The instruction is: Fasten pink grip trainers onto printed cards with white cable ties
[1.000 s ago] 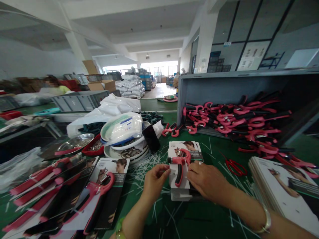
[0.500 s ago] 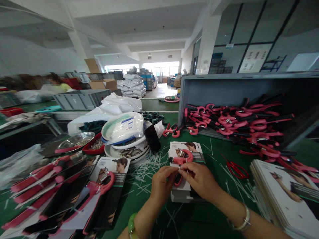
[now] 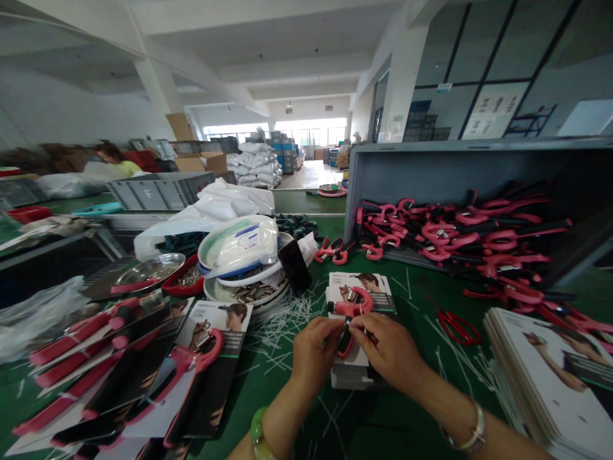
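Note:
A pink and black hand grip exerciser point(image 3: 355, 305) lies on the top printed card point(image 3: 341, 281) of a small stack in front of me. My left hand point(image 3: 316, 354) and my right hand point(image 3: 387, 345) meet over its near part, fingertips pinched close together. A bit of white plastic cable tie point(image 3: 348, 322) shows between the fingertips, at the exerciser. Both hands partly cover the exerciser's handles and the card. More white cable ties point(image 3: 287, 326) lie loose on the green table, left of the stack.
Carded hand grips point(image 3: 196, 364) are piled at left. Dishes of metal parts point(image 3: 253, 292) and a dark phone point(image 3: 294, 265) stand behind. A grey crate point(image 3: 397, 172) of hand grips, red scissors point(image 3: 458, 327) and a card stack point(image 3: 555, 377) are at right. A person point(image 3: 119, 163) sits far left.
The fingertips have shifted slightly at the exerciser, still pinched together, and the white bit between them looks a little different. The whole view has moved slightly.

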Tool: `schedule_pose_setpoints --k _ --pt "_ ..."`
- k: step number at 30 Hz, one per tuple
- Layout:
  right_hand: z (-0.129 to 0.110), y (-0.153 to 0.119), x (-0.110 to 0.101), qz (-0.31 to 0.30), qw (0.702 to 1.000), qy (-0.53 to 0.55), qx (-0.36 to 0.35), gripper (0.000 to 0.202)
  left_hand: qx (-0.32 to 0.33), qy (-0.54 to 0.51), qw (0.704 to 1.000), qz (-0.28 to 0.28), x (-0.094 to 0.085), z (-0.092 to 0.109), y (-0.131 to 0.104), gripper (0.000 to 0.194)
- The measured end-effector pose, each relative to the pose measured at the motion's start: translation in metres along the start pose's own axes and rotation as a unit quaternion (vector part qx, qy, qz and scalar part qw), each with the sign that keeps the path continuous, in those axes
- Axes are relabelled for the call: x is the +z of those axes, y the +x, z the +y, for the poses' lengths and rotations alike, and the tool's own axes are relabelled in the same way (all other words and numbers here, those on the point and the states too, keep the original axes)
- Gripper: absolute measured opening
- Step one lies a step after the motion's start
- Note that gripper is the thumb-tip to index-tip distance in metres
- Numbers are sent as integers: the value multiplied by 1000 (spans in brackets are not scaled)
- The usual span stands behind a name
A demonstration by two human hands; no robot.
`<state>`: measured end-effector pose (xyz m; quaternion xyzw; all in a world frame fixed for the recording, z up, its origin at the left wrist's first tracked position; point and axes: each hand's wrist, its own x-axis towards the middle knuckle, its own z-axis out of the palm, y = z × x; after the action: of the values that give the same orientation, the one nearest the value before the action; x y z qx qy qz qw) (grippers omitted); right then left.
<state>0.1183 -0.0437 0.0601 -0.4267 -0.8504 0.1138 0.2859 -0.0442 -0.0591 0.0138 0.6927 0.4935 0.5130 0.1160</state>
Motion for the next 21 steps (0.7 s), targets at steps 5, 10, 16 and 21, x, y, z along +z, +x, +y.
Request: schedule_pose_setpoints --k 5,10,16,21 --pt "-1 1 -2 -7 1000 18 2 21 -9 -4 1000 3 0 0 -1 20" --pt "-1 1 -2 12 999 37 9 21 -20 -7 1000 4 -1 2 0 19" --pt "1 1 -2 -13 1000 18 5 23 -11 -13 1000 5 -1 3 0 19" --pt "-2 6 -4 -41 999 -18 1 21 1 -29 1000 -7 -2 2 0 17"
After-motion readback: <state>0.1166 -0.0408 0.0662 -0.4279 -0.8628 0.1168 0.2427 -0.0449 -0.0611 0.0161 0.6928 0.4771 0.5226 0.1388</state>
